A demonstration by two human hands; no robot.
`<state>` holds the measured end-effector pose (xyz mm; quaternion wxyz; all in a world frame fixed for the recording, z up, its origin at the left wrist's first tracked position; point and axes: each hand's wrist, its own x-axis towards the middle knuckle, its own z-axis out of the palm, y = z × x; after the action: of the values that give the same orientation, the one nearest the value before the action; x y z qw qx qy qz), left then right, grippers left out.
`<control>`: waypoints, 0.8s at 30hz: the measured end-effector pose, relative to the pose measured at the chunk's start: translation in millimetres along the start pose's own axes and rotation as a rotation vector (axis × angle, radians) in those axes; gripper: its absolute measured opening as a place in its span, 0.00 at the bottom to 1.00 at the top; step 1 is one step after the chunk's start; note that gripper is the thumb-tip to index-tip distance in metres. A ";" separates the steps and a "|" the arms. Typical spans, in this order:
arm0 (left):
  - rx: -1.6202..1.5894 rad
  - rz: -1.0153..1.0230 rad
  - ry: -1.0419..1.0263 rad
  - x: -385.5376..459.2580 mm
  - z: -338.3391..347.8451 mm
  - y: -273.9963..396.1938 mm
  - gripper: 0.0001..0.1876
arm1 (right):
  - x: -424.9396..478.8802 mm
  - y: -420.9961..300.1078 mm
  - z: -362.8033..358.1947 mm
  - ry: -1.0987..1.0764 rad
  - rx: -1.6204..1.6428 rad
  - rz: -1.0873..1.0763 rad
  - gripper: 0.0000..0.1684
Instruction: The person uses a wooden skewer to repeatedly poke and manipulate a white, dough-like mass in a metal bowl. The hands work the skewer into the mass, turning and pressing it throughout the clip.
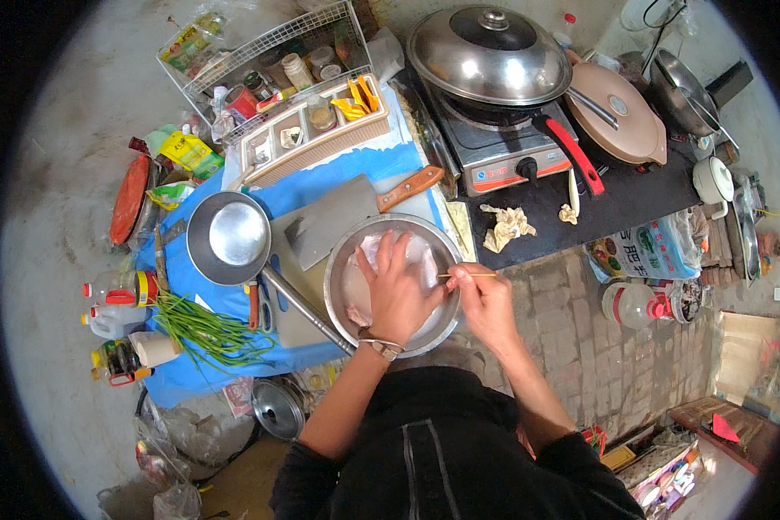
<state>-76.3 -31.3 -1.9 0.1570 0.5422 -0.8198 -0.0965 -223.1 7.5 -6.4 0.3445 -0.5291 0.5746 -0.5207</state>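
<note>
A round metal basin (pixel 337 312) stands at the table's near right corner, with pale raw meat pieces (pixel 429 266) in cloudy liquid. My left hand (pixel 393 283), a bracelet and watch at its wrist, reaches into the basin and rests on the meat with fingers spread; whether it grips any is hidden. At the basin's right rim my right hand (pixel 481 296) pinches a thin wooden stick (pixel 474 275), whose tip points left over the bowl. Behind the basin a cleaver (pixel 338 218) with a wooden handle lies on a cutting board (pixel 299 325).
A long-handled metal ladle (pixel 229 237) lies left of the basin, its handle reaching the rim. Green stalks (pixel 211 331) and scissors (pixel 265 305) lie farther left. Behind are a seasoning box (pixel 318 143) and a lidded wok (pixel 494 58) on a gas stove (pixel 513 153), its red handle projecting forward.
</note>
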 end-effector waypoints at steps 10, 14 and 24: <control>-0.088 -0.167 0.012 -40.1 -29.3 -32.2 0.11 | -12.5 -18.5 0.7 -0.045 0.234 0.152 0.14; -0.069 -0.175 0.004 -52.1 -33.0 -49.7 0.10 | -5.9 -15.4 6.3 -0.085 0.210 0.128 0.14; -0.251 -0.179 0.096 -67.0 -28.9 -64.4 0.12 | -23.6 -31.7 21.2 -0.226 0.200 0.074 0.09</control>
<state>13.8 5.2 -6.3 0.2534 0.5932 -0.7412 -0.1857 -190.3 28.6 15.8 0.4772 -0.5259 0.4963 -0.4995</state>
